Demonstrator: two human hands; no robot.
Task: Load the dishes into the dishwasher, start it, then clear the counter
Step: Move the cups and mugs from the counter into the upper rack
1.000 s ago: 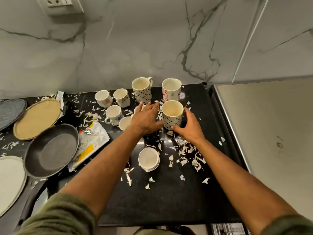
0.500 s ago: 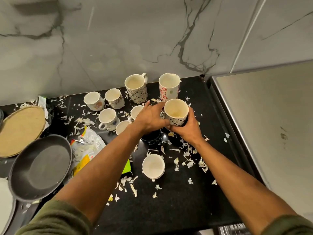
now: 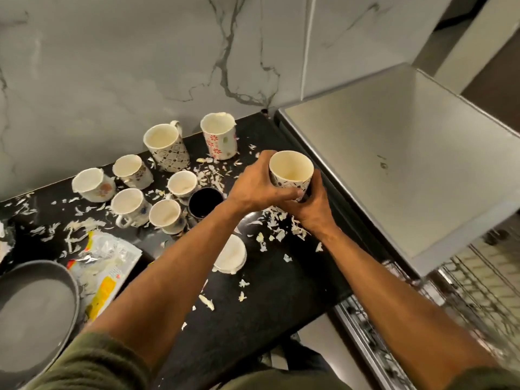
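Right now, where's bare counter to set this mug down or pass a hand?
Free: front counter strip between forearms, nearer than the overturned cup, light scraps only; grey appliance top right of the mug. Crowded: cup cluster back-left, wrapper and pan at left.

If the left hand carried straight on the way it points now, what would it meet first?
The mug, which the left hand grips; past that, probably the edge of the grey top, though depth is unclear.
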